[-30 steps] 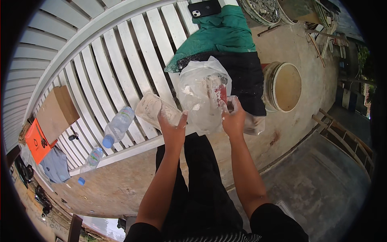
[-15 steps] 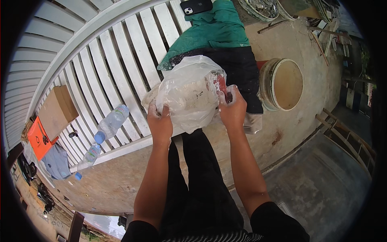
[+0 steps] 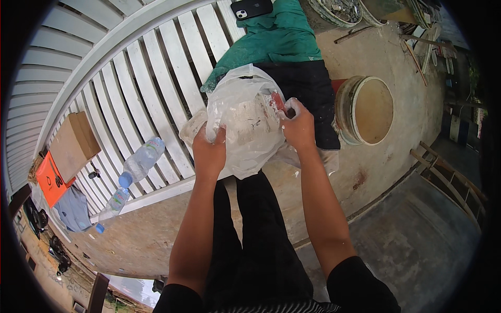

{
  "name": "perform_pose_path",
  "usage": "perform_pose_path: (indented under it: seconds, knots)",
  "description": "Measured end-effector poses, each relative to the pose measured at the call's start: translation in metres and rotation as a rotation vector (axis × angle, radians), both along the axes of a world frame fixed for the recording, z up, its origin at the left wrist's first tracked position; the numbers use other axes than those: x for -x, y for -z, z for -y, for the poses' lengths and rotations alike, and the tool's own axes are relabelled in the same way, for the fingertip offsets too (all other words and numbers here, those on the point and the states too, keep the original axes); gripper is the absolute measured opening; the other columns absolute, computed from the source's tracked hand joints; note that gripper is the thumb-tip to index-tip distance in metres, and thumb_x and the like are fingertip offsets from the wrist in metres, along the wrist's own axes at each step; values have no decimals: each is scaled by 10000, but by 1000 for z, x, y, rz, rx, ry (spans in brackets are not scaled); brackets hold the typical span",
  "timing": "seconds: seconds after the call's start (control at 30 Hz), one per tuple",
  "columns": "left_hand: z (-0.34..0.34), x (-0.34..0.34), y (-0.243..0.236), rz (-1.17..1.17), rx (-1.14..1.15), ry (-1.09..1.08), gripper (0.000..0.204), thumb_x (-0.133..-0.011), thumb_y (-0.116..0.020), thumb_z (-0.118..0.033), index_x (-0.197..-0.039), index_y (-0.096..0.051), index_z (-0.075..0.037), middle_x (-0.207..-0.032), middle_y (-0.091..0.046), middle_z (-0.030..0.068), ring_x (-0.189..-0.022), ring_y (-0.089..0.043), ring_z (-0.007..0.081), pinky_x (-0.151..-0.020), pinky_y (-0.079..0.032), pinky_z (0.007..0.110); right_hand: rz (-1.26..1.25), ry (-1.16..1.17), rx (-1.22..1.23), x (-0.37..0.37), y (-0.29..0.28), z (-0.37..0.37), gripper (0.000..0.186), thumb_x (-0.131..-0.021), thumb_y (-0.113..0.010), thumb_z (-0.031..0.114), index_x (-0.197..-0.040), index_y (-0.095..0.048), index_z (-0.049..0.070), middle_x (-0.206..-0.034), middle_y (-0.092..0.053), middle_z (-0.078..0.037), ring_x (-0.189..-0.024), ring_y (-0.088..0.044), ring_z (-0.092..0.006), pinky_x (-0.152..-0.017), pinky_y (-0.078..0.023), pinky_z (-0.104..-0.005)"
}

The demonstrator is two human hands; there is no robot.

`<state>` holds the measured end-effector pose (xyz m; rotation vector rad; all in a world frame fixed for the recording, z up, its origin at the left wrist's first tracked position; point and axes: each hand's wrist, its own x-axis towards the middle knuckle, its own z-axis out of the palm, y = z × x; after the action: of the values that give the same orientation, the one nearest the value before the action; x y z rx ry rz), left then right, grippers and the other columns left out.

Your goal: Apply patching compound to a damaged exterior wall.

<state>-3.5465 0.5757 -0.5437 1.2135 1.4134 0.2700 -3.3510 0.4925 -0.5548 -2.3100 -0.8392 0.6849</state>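
A cloudy white plastic bag (image 3: 245, 141) is stretched between my two hands above the bench edge. My left hand (image 3: 210, 151) is closed on its left side, thumb up, with film bunched at the fingers. My right hand (image 3: 298, 125) is closed at the bag's right side, beside a red piece (image 3: 275, 101) smeared with white. Through the film shows a broad, pale, stained shape, whose kind I cannot make out. White residue coats my fingertips. Behind the bag lies a green and black garment (image 3: 284, 39). Whether the right fingers hold the red piece or only film is unclear.
A white slatted bench (image 3: 148, 68) runs along the left, with a phone (image 3: 251, 9), plastic bottles (image 3: 142, 159), a cardboard box (image 3: 74, 140) and an orange packet (image 3: 50, 180). A round bucket (image 3: 371, 110) stands at right on the concrete floor (image 3: 365, 172).
My left hand has shifted slightly up and inward, with its fingers more tucked into the film. My right hand has moved a little left and up. The red piece now shows less.
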Motion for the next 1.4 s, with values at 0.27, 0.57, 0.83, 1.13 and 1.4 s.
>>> perform_pose_path:
  seconds: [0.27, 0.57, 0.83, 1.13, 1.4]
  knots:
    - [-5, 6, -18, 35, -134, -138, 369, -922, -582, -201, -1192, -555, 49, -1013, -657, 161, -908, -623, 234, -849, -459, 347, 93, -23, -209, 3, -95, -10, 178, -699, -662, -6, -824, -540, -37, -736, -563, -150, -615, -540, -252, -621, -452, -312]
    - [-21, 23, 0, -32, -115, -6, 356, -911, -590, -190, -1165, -562, 57, -983, -653, 177, -916, -629, 265, -846, -467, 352, 138, -97, -100, 16, -71, -15, 402, -661, -703, 52, -1026, -588, -69, -901, -586, -177, -799, -600, -330, -756, -484, -363]
    - [-33, 1, -46, -9, -567, 39, 794, -712, -760, -158, -1377, -345, -33, -1363, -384, 209, -1248, -392, 351, -1015, -361, 435, 400, -222, -116, 13, -73, -17, 402, -626, -709, 83, -997, -619, -43, -1235, -538, -147, -1076, -523, -343, -925, -431, -405]
    - [-86, -38, -8, -359, -730, 714, 580, -679, -745, -88, -1225, -552, -109, -1119, -554, 62, -1024, -542, 240, -819, -481, 390, 51, -155, -27, -2, -48, -34, 386, -648, -707, 47, -1005, -612, -66, -946, -620, -185, -857, -612, -351, -783, -487, -359]
    - [-77, -34, -22, -181, -999, 534, 425, -650, -732, -37, -1043, -572, -26, -1094, -560, 132, -1032, -543, 301, -848, -474, 415, 131, -273, -161, -2, -60, -23, 389, -610, -702, 51, -969, -592, -51, -864, -570, -162, -796, -570, -354, -718, -476, -391]
